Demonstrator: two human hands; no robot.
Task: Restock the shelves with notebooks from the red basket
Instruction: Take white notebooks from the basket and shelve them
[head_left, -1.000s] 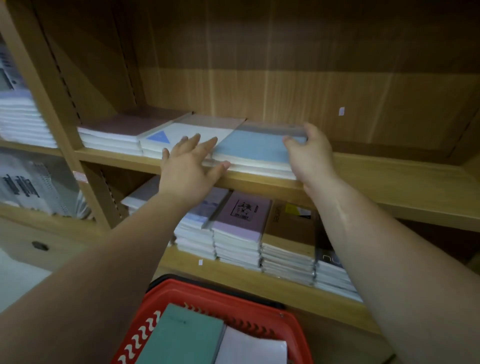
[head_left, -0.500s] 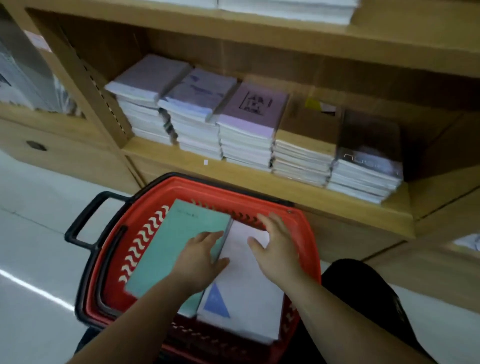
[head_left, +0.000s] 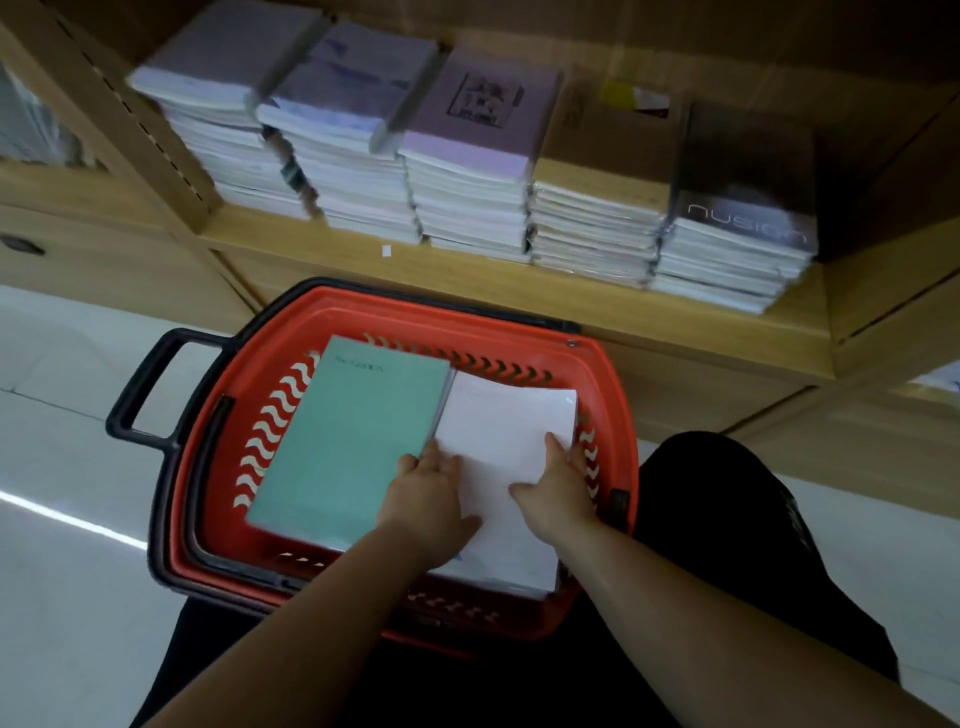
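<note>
**Head view: both hands on the white notebooks in the red basket**

Head camera looks down on a red plastic shopping basket (head_left: 605, 395) with dark handles, sitting on the pale floor just in front of the low wooden shelf (head_left: 519, 291). Inside it lie two stacks side by side: a mint-green notebook (head_left: 353, 441) on the left and a white-covered stack of notebooks (head_left: 511, 431) on the right, their long edges touching.

Left hand (head_left: 431, 499) lies on the seam between the two stacks, fingers tucked down along the left edge of the white stack, thumb resting on its cover. Right hand (head_left: 558, 493) presses on the stack's right side, fingers curled over the edge beside the basket wall and thumb stretched across the cover. Both hands grip the white stack from opposite sides; it rests in the basket.

On the shelf stand five piles in a row: two pale lavender-white piles (head_left: 291, 130) at the left, a pink-covered pile (head_left: 478, 135) with a dark square print, a brown kraft-covered pile (head_left: 602, 156), and a dark grey-covered pile (head_left: 743, 208) with pale lettering. Dark trousers (head_left: 727, 519) show at the lower right, beside the basket.
</note>
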